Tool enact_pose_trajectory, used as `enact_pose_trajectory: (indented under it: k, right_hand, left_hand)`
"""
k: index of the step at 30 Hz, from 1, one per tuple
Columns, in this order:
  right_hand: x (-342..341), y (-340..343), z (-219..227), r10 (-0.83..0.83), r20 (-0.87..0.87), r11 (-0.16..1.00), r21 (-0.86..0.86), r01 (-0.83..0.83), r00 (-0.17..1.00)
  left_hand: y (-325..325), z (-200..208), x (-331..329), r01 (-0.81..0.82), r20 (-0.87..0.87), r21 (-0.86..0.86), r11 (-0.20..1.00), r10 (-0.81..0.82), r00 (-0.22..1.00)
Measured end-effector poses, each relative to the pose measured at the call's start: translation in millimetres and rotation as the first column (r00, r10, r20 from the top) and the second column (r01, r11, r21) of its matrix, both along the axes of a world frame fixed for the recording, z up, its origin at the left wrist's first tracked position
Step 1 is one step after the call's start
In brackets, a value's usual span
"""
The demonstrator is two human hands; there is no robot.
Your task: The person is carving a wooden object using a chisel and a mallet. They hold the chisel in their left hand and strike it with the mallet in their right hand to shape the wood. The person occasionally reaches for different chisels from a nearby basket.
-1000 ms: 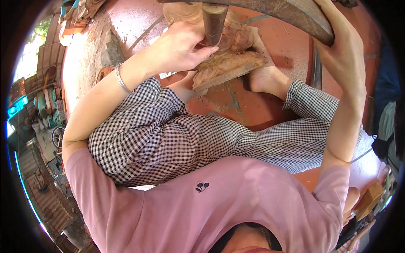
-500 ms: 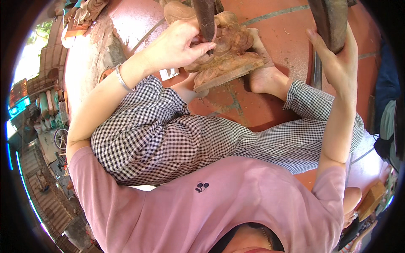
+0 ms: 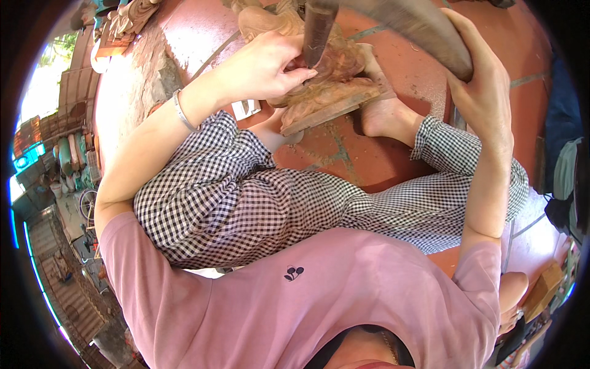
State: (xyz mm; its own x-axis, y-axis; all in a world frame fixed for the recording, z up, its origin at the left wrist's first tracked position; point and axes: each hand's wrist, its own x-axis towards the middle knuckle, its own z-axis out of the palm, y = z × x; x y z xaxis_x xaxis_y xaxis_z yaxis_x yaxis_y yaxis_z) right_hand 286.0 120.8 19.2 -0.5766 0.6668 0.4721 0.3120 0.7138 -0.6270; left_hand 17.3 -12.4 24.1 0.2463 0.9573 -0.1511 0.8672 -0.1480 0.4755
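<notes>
A carved wooden figure (image 3: 332,101) on a flat base stands tilted between my bare feet (image 3: 387,114), its surface full of rounded relief. My left hand (image 3: 264,66) is closed around the lower part of a chisel (image 3: 319,34) with a dark handle, its tip down against the carving. My right hand (image 3: 482,89) grips the end of a curved dark wooden mallet (image 3: 424,37), smeared by motion. The mallet's far end reaches over to the top of the chisel, at the upper edge; whether they touch cannot be made out.
Red floor tiles (image 3: 399,154) with wood dust lie around the carving. At left are a rough log (image 3: 150,80) and another carving (image 3: 132,21). A white piece with dark marks (image 3: 247,109) lies by my left foot. Another person's arm (image 3: 511,292) shows at lower right.
My right hand has swung the mallet leftward, from upright at the right to over the chisel. The chisel's handle has shifted slightly right; my left hand stays on it.
</notes>
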Motion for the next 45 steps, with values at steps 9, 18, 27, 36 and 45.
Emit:
enact_pose_trajectory:
  k: [9,18,27,36,45]
  right_hand:
    - [15,10,-12,0.056,0.078,0.997,0.046,-0.060,0.995]
    - [8,3,5,-0.004,0.174,0.986,0.166,-0.026,0.985]
    - [23,19,-28,-0.088,-0.162,0.929,-0.369,0.023,0.983]
    - [18,18,-33,0.018,-0.166,0.941,-0.330,-0.073,0.986]
    - [6,1,-3,-0.008,0.058,1.000,0.020,0.007,0.998]
  left_hand:
    - [2,-1,5,0.041,-0.031,0.049,0.998,-0.039,0.999]
    - [-2,-11,-6,0.098,-0.080,0.076,0.992,-0.092,0.993]
    - [-4,-10,-7,-0.085,0.175,-0.009,0.996,0.085,0.981]
    - [-2,0,5,-0.012,-0.025,0.013,1.000,0.012,1.000]
    - [0,-3,10,0.121,-0.130,0.117,0.986,-0.105,0.986]
